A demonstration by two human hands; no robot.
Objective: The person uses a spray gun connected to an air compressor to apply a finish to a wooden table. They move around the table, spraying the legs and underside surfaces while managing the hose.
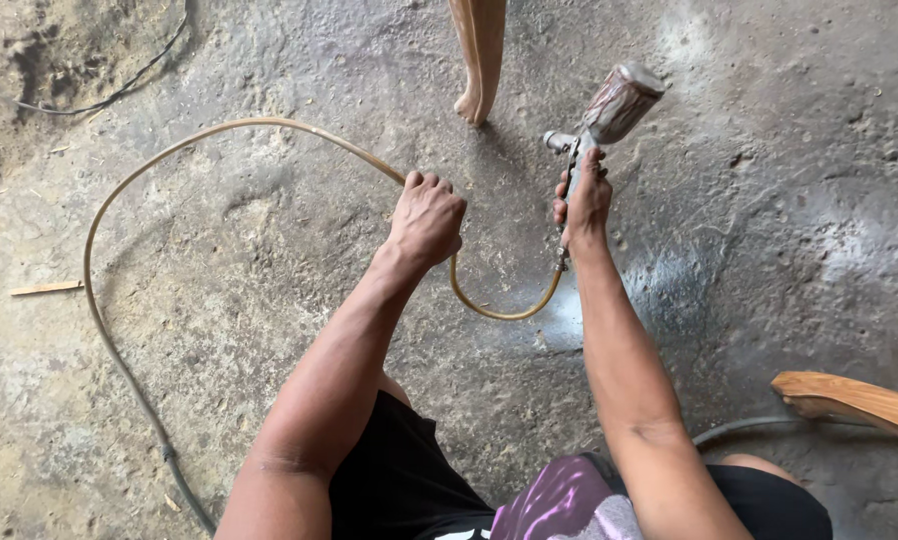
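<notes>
The person's right hand (583,203) is wrapped around the grip of a spray gun (596,125), fingers clenched on the handle so that the gun stands nearly upright with its paint-stained cup tilted up and away from the body. The nozzle points left, toward a carved wooden leg (479,55) that comes down from the top edge and rests its foot on the concrete floor (769,200) just left of the gun.

From the bottom of the gun's handle a tan air hose (219,127) drops, curves in a low loop below the gun and rises to the left hand (427,218). That hand is closed in a fist around the hose, knuckles up, a little left of the gun and slightly lower. Beyond the fist the hose sweeps in a wide arc far to the left of the gun, then runs down the floor toward the lower edge, where it seems to join a darker length of tubing, though the joint is too small to make out clearly.

Well to the right of the gun and lower, a curved piece of light wood (849,402) reaches in from the right edge. Far to the left of the gun, a thin wood sliver (46,288) lies on the floor beside the hose's arc.
</notes>
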